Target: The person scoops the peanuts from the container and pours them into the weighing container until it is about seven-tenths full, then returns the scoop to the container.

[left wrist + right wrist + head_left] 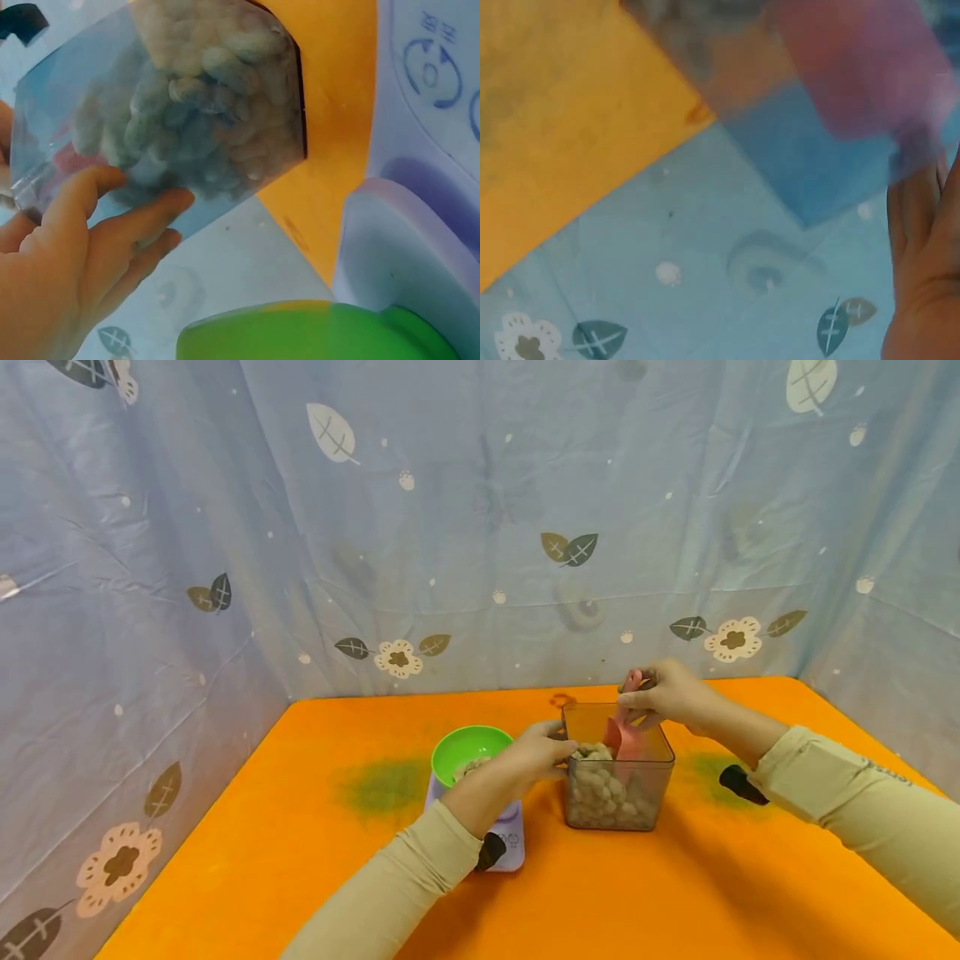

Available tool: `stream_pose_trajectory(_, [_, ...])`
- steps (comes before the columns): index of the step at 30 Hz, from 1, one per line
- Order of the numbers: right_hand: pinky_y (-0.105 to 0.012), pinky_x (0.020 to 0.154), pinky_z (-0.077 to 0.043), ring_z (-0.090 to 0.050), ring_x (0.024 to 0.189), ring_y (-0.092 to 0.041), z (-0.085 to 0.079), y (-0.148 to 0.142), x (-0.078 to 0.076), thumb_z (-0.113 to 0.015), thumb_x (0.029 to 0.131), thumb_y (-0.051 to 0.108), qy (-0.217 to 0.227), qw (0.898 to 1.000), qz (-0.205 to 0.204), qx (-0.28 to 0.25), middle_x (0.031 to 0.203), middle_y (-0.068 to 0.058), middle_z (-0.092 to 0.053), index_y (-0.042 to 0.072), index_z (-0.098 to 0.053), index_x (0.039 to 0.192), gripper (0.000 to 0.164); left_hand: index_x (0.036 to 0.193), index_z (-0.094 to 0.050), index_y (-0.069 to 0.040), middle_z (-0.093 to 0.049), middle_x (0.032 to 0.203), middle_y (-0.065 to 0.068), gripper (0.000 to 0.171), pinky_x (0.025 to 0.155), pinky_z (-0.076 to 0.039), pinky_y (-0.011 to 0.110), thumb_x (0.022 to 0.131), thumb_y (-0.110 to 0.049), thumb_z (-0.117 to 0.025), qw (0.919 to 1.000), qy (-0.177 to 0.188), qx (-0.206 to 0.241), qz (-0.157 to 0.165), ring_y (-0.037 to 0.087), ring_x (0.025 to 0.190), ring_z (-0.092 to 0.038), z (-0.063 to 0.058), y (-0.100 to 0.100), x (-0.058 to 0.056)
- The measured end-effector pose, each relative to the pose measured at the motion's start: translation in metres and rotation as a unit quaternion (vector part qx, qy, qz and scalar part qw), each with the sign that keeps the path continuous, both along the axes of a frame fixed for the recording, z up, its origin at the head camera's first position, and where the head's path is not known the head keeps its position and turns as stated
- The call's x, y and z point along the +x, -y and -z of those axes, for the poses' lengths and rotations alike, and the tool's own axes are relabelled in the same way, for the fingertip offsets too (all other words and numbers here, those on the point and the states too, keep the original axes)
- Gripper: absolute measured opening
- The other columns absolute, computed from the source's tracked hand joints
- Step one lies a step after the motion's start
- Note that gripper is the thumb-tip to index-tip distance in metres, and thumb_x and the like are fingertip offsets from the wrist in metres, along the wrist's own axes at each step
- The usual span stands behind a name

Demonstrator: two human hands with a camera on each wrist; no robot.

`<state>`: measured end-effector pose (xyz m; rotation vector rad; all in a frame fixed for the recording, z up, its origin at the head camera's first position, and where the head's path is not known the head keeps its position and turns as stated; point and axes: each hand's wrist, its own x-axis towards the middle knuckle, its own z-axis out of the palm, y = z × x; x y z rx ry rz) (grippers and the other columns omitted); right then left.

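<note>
A see-through container (615,797) of peanuts in their shells (217,82) stands right of centre on the orange table. At its left side my left hand (531,752) holds the wall near the rim, fingers (146,217) laid along the outside and thumb up by the edge. My right hand (663,697) grips the upright handle of a pink scoop (622,735), whose blade is down inside the container above the peanuts. In the right wrist view the scoop (870,67) shows blurred through the wall, with the right hand (930,255) at the frame's edge.
Left of the container, a light-purple kitchen scale (512,858) bears a green bowl (472,739) with some peanuts in it; my left forearm partly covers both. A patterned curtain (480,527) encloses the table's back and sides.
</note>
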<state>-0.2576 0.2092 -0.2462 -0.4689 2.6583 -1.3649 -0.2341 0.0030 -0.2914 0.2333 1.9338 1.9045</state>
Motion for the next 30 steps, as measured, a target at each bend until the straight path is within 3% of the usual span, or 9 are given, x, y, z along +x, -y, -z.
stream_pose_trajectory(4, [-0.036,0.065,-0.060,-0.071,0.075,-0.025,0.004,0.001,0.003,-0.058,0.096,0.001,0.008,0.999,0.013,-0.030,0.090,-0.020,-0.070,-0.023,-0.048,0.121,0.036,0.148,-0.027,0.008,-0.044,0.140,0.027,0.050,0.104,-0.043,0.047,0.101,0.002,-0.044,1.0000,0.001,0.001,-0.002,0.040,0.132,-0.042,-0.001,-0.001,-0.001])
stream_pose_trajectory(10, [-0.031,0.064,-0.060,-0.069,0.072,-0.012,0.009,-0.004,0.006,-0.054,0.098,0.000,0.037,0.993,0.044,-0.107,0.084,-0.008,-0.070,-0.021,-0.044,0.124,0.034,0.149,-0.025,0.009,-0.042,0.142,0.027,0.051,0.105,-0.041,0.048,0.101,0.003,-0.043,1.0000,0.009,0.002,-0.003,0.040,0.133,-0.040,0.000,-0.002,-0.003])
stream_pose_trajectory(19, [-0.028,0.061,-0.059,-0.069,0.072,-0.010,0.013,-0.001,0.009,-0.055,0.098,0.001,0.032,0.989,0.057,-0.134,0.083,-0.005,-0.071,-0.018,-0.047,0.123,0.033,0.148,-0.026,0.010,-0.040,0.143,0.027,0.051,0.106,-0.040,0.048,0.101,0.001,-0.044,0.9999,0.007,0.010,0.007,0.041,0.133,-0.040,0.000,-0.001,-0.002])
stream_pose_trajectory(25, [-0.030,0.059,-0.059,-0.068,0.071,-0.013,0.019,-0.001,0.013,-0.056,0.097,0.002,0.032,0.991,0.038,-0.122,0.085,-0.007,-0.070,-0.018,-0.047,0.121,0.032,0.149,-0.024,0.009,-0.042,0.142,0.026,0.053,0.106,-0.039,0.048,0.101,-0.001,-0.045,0.9999,0.002,0.001,0.011,0.040,0.133,-0.040,0.000,-0.002,-0.003])
stream_pose_trajectory(30, [-0.027,0.060,-0.059,-0.070,0.073,-0.010,0.024,-0.007,0.016,-0.054,0.099,0.004,0.052,0.977,0.062,-0.197,0.081,-0.001,-0.071,-0.012,-0.051,0.115,0.023,0.147,-0.028,0.009,-0.045,0.139,0.026,0.050,0.105,-0.041,0.048,0.101,0.000,-0.045,1.0000,0.003,0.004,0.008,0.039,0.130,-0.043,0.000,-0.001,-0.002])
